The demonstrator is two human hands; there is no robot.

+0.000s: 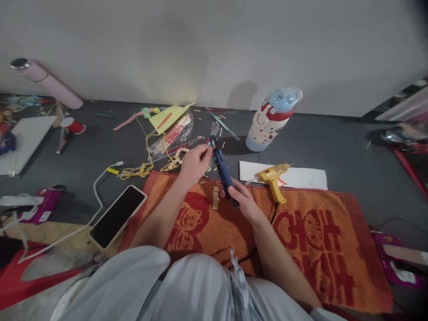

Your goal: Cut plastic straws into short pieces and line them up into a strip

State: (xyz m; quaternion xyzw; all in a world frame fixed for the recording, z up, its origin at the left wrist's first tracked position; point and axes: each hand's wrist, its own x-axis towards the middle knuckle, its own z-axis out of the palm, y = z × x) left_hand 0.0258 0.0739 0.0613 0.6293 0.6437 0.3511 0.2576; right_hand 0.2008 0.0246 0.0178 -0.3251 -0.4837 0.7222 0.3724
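My right hand (243, 198) is wrapped around the lower end of a long blue hand tool (223, 168) with a hooked head. I cannot make out its exact kind. The tool is tilted over the far edge of the orange towel (310, 249). At its head, my left hand (196, 164) is closed in a pinch; whatever is between the fingertips is too small to tell. Beneath the tool, a row of short wooden pieces (216, 198) lies on the towel. More small stick pieces (220, 131) are scattered beyond the hands.
A yellow glue gun (274, 178) rests on a white strip (307, 177) at the right. Behind it stands a drinking bottle (272, 120). Leftward are yellow cord (142, 170), bagged sticks (174, 133), a phone (117, 217), a white cable (96, 191) and a pink flask (50, 82).
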